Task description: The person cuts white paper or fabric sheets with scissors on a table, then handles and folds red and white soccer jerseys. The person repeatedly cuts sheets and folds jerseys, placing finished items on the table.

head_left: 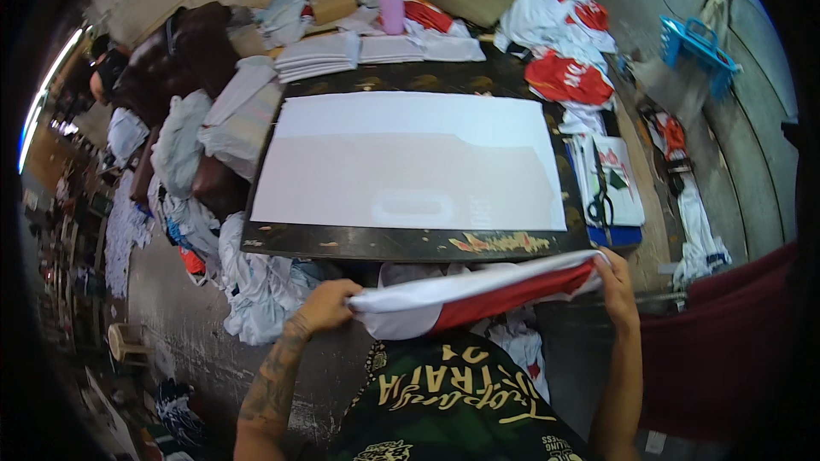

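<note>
A length of white and red fabric (512,299) is stretched across in front of my torso, just off the near edge of the dark table (367,243). My left hand (329,305) is closed on its left end, and my right hand (615,286) grips the other end. The cloth hangs in a loose band, white along the top with red below. On the table lies a large flat white fabric panel (410,166), with fainter shapes showing on it. Neither hand touches that panel.
Folded white cloths (316,57) and a pink bottle (390,4) line the table's far side. Black scissors (600,207) lie on papers at the right, near heaped red and white garments (568,77). Plastic bags (182,141) crowd the left. A blue plastic rack (696,47) stands far right.
</note>
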Demonstrator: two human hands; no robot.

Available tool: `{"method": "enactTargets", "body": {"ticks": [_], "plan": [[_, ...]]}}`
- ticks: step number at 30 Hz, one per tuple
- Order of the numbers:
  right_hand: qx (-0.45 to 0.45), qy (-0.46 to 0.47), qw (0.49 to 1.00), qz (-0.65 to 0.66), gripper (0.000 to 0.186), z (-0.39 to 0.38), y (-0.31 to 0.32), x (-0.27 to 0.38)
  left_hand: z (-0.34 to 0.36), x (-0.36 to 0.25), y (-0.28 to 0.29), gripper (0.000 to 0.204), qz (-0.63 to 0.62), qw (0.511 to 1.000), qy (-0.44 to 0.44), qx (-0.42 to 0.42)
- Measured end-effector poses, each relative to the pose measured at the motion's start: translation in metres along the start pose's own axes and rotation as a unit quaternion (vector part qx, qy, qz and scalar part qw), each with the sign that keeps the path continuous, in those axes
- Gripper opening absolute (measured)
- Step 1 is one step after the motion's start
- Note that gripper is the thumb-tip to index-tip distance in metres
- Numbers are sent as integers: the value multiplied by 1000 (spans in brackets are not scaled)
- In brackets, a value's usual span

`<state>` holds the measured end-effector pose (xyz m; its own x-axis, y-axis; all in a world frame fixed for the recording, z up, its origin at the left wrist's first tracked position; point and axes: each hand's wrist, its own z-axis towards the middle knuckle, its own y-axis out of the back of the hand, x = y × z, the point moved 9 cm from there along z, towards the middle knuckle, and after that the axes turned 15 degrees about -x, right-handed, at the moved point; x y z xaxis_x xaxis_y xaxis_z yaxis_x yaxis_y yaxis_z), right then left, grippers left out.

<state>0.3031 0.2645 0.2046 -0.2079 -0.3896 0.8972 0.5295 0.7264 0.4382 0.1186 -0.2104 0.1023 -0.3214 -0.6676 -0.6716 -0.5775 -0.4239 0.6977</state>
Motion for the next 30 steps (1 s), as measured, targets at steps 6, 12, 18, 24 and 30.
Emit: {"method": "enactTargets", "body": {"ticks": [6, 12, 18, 24, 30], "plan": [[50, 251, 958, -130, 80, -13, -114, 85, 56, -118, -25, 21, -182, 973, -97, -105], [262, 163, 925, -224, 19, 0, -115, 105, 63, -101, 23, 23, -54, 991, -99, -64], [26, 215, 907, -360, 25, 83, 8, 54, 25, 91, 121, 26, 74, 970, 121, -197], [-157, 144, 970, -113, 24, 156, 62, 68, -16, 178, 288, 19, -54, 881, 115, -456], [-393, 219, 892, -37, 46, 300, 39, 84, 108, 228, 420, 41, 30, 754, 74, -652]]}}
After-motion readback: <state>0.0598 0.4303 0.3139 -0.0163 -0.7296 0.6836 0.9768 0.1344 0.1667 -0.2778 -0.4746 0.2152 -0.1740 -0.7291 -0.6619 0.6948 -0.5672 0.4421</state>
